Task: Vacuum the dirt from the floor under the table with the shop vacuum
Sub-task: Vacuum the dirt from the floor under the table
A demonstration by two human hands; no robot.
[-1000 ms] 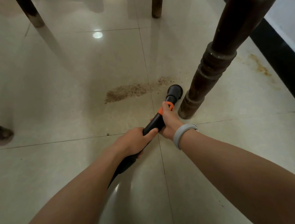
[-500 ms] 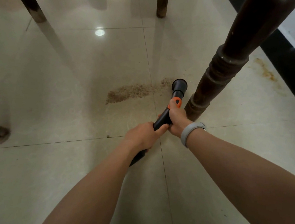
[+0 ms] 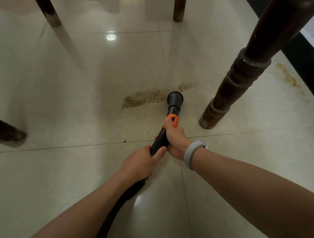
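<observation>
Both hands clamped on black vacuum wand [image 3: 159, 140]. Right hand [image 3: 175, 139] grips the forward section just behind the orange collar [image 3: 171, 120]; left hand [image 3: 140, 163] is wrapped round the wand directly behind it, thumb along the tube. Ribbed hose [image 3: 111, 215] trails back under the left forearm. Round nozzle [image 3: 175, 98], ahead of the right hand, sits on the tiled floor [image 3: 81, 173] at the right part of the brown dirt streak [image 3: 145, 100]; a small patch lies beyond the nozzle's right. Turned table leg [image 3: 243, 77] stands right of the nozzle. Grey wristband [image 3: 191, 153] on right wrist.
</observation>
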